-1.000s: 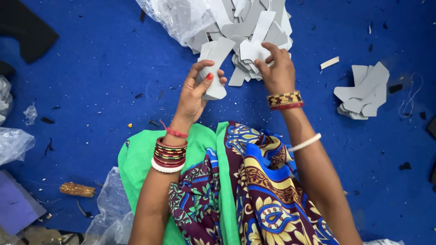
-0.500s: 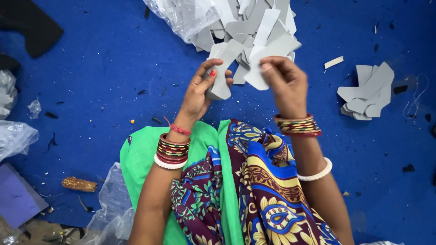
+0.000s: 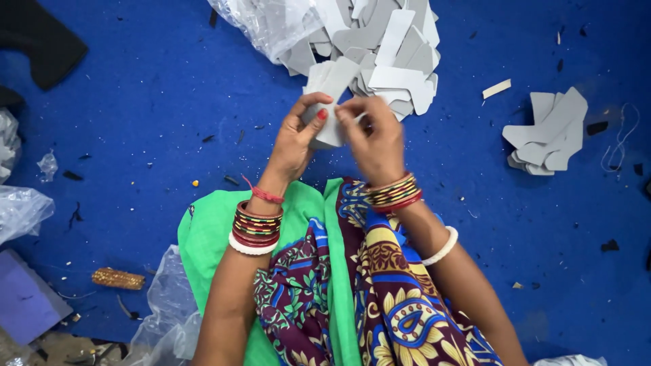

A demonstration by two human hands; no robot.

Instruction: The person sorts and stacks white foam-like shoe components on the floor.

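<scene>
My left hand [image 3: 297, 139] grips a small stack of flat grey cut-out pieces [image 3: 330, 102], held upright in front of me. My right hand [image 3: 371, 139] meets it from the right, fingertips pinching the same stack's edge. Both wrists carry coloured bangles. Just beyond my hands lies a big heap of the same grey pieces [image 3: 386, 47], spilling from a clear plastic bag [image 3: 271, 24] on the blue floor covering [image 3: 149, 122].
A smaller pile of grey pieces [image 3: 548, 134] lies to the right, with a pale scrap [image 3: 496, 89] near it. Crumpled clear plastic [image 3: 20, 210] and a golden spool [image 3: 118, 278] sit at left; black cloth [image 3: 41, 41] at top left. My patterned lap fills the bottom centre.
My right hand came back from the big heap with a grey piece and joined the left hand; both now pinch the stack together.
</scene>
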